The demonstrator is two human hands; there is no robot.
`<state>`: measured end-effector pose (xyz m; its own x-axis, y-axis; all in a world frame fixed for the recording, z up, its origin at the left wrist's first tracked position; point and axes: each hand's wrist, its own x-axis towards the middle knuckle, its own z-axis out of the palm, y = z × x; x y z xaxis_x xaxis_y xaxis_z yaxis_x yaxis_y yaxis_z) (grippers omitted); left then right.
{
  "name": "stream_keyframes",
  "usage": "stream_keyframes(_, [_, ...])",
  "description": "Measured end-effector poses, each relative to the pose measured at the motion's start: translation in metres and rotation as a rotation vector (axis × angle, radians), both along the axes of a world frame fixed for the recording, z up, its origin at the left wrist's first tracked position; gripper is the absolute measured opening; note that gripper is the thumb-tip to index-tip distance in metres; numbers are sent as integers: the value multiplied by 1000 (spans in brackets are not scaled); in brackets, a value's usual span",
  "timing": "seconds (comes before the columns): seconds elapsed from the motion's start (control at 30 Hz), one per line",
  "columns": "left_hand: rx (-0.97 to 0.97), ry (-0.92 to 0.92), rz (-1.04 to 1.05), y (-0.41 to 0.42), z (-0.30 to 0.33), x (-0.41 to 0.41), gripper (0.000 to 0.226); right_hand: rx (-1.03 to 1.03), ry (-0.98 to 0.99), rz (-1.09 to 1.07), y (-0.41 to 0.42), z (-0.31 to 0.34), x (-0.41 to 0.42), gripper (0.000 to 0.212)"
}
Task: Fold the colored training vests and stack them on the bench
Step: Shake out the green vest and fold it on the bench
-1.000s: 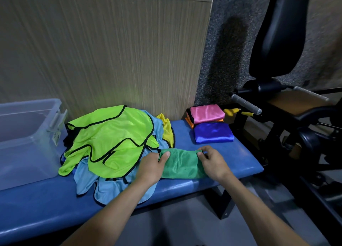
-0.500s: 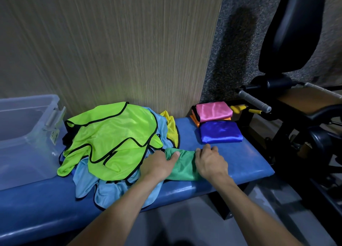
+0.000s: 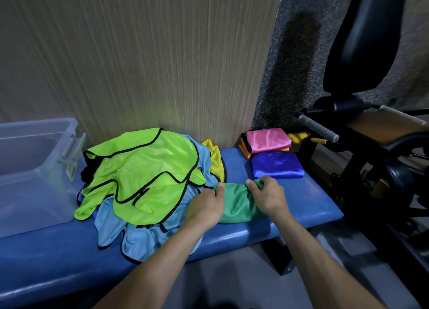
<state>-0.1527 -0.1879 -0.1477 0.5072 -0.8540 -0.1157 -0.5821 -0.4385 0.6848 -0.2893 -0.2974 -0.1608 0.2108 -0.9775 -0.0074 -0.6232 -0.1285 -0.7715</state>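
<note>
A folded dark green vest (image 3: 236,204) lies on the blue bench (image 3: 308,204) near its front edge. My left hand (image 3: 205,207) grips its left end and my right hand (image 3: 269,196) grips its right end, fingers curled into the cloth. Behind it a folded royal blue vest (image 3: 277,164) lies flat, and a folded pink vest (image 3: 268,139) sits on an orange one (image 3: 245,151) by the wall. To the left, a loose heap has a lime green vest (image 3: 144,176) on top, light blue vests (image 3: 139,239) beneath and a yellow one (image 3: 216,157) at the back.
A clear plastic bin (image 3: 34,169) stands on the bench's left end. A wood-grain wall panel (image 3: 151,65) backs the bench. Black gym equipment (image 3: 371,134) with a padded seat and grey handle stands close on the right.
My hands have drawn together on the green vest, bunching it shorter, and now curl round its ends instead of lying flatter on it. The view shifted slightly.
</note>
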Motion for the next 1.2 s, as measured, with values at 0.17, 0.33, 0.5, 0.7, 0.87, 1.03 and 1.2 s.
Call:
stream_keyframes(0.17, [-54, 234, -117, -4, 4, -6, 54, -25, 60, 0, -14, 11, -12, 42])
stream_keyframes(0.33, [-10, 417, -96, -12, -5, -9, 52, -46, 137, 1, -24, 4, -24, 42])
stream_keyframes(0.5, [24, 314, -3, -9, 1, -8, 51, -77, 191, 5, -25, -3, -20, 39])
stream_keyframes(0.7, [55, 64, -17, -7, -1, -13, 51, -45, 175, 20, -21, -3, -16, 41])
stream_keyframes(0.87, [158, -379, -86, -1, 12, -14, 50, -27, 160, 35, -22, -3, -19, 40])
stream_keyframes(1.03, [161, -693, -133, 6, 22, -20, 46, -42, 164, 41, -20, -4, -19, 39])
stream_keyframes(1.2, [165, -373, -140, -6, 11, -33, 51, -45, 160, 5, -20, -4, -19, 39])
